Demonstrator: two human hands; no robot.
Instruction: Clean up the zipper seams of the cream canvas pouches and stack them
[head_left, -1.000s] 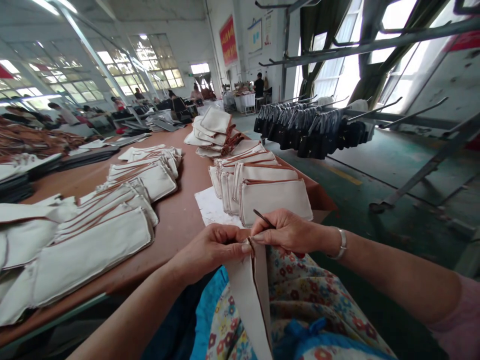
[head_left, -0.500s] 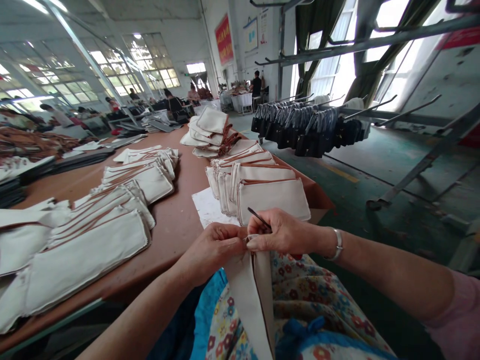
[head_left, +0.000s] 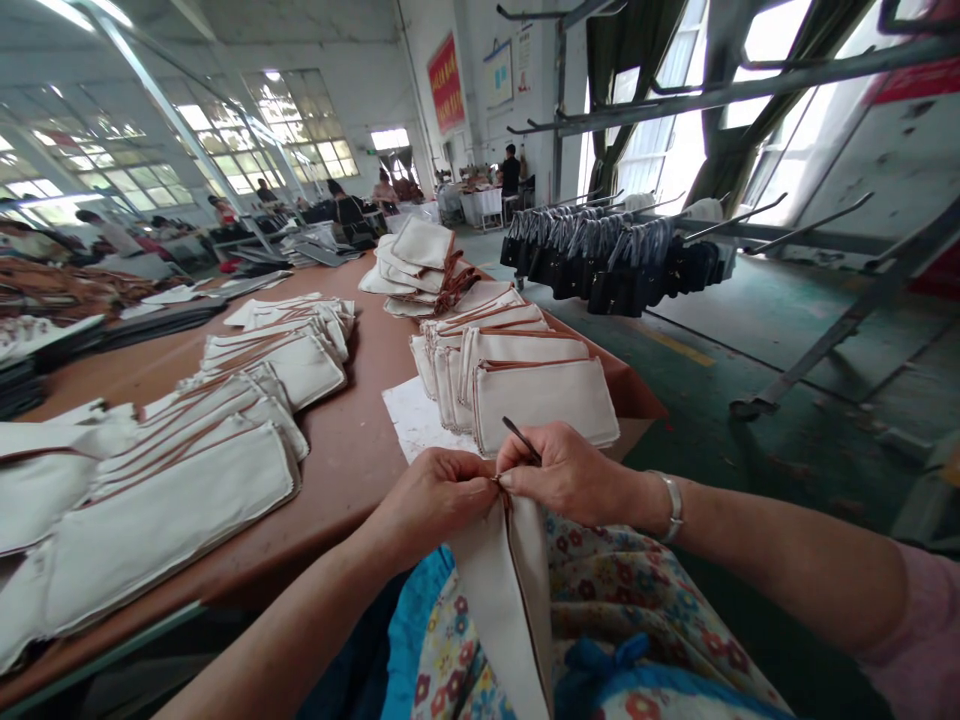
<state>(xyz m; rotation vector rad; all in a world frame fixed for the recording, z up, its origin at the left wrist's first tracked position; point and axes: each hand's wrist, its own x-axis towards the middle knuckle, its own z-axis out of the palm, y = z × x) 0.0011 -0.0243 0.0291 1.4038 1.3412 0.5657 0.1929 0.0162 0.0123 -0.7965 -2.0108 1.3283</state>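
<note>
A cream fabric pouch (head_left: 491, 590) with a brown edge hangs down over my lap, its upper end pinched between both hands. My left hand (head_left: 442, 497) is closed on that end from the left. My right hand (head_left: 559, 475) meets it there, thumb and finger pressed at the same corner. A thin dark tool (head_left: 519, 437) sticks up out of my right hand; its lower part is hidden by the fingers, so its kind does not show. Just beyond my hands, a row of similar cream pouches (head_left: 544, 400) leans on the table, partly over a white sheet (head_left: 424, 422).
More cream pouches (head_left: 172, 510) lie in overlapping rows along the left of the brown table (head_left: 352, 440). Another stack (head_left: 420, 245) sits farther back. On the right, a metal rack (head_left: 787, 370) carries dark hanging pieces (head_left: 615, 265). Several people work in the background.
Both hands stay at the pouch's upper end, the right fingers shifting slightly at the corner. The dark tool has tilted and moved a little. The piles look unchanged.
</note>
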